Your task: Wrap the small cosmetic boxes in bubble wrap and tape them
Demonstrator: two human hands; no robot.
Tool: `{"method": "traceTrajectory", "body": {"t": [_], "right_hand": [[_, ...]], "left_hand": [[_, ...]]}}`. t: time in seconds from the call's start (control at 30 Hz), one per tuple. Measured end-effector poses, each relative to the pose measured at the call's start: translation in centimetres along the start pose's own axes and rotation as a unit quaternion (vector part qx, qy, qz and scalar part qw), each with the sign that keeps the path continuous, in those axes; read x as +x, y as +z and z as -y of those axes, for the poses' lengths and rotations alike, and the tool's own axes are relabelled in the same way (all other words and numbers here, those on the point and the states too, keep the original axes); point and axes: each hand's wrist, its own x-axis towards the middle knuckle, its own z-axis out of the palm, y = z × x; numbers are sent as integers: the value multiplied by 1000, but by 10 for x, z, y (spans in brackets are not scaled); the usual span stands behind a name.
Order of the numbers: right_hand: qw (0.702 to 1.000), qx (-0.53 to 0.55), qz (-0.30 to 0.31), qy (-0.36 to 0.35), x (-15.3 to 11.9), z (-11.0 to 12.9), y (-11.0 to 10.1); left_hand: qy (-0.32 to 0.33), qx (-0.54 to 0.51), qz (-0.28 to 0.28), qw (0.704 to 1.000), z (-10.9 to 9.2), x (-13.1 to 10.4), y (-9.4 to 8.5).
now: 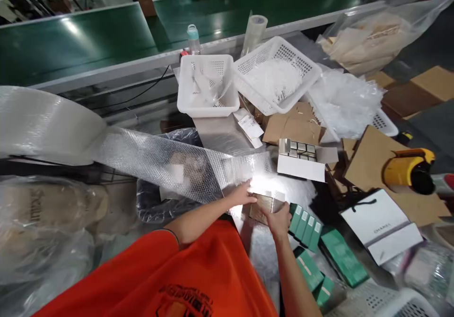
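Observation:
At the metal tabletop's front edge, a small brownish-gold box lies between my hands, its surface looking like bubble wrap. My left hand grips the box's left upper edge, fingers bent. From the right side, my right hand is closed on the box with its thumb over the top. A strip of bubble wrap runs from the left to just beyond my left hand. Close to my right hand stand several small green boxes. Strong glare hides part of the tabletop behind the gold box.
A white carton holds several small metallic-topped items. Farther back are two white plastic baskets and a green conveyor belt. On the right lie a yellow tape dispenser and a white paper bag. A large bubble-wrap roll is at left.

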Motion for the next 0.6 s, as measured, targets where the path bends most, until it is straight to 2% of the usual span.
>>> {"method": "traceTrajectory", "body": {"t": [0.07, 0.17, 0.23, 0.3, 0.37, 0.47, 0.53, 0.6], "right_hand": [[1000, -26, -14, -1, -7, 6, 2], [996, -62, -58, -10, -15, 13, 11], [992, -85, -91, -19, -23, 19, 20], [986, -102, -125, -28, -32, 27, 31], [979, -116, -162, -41, -41, 35, 43], [965, -132, -217, -69, -51, 43, 59], [956, -133, -246, -85, -53, 43, 68], [948, -128, -273, -106, -54, 42, 76]], "left_hand": [[50, 133, -45, 989, -17, 11, -28], [97, 257, -117, 954, -39, 27, -74], [121, 305, -141, 934, -45, 31, -100], [157, 325, -132, 923, -42, 24, -113], [213, 329, -79, 916, -31, 7, -110], [274, 306, 25, 912, -10, -30, -82], [250, 257, 41, 933, 3, -50, -60], [178, 180, 11, 967, 11, -59, -42]]}}
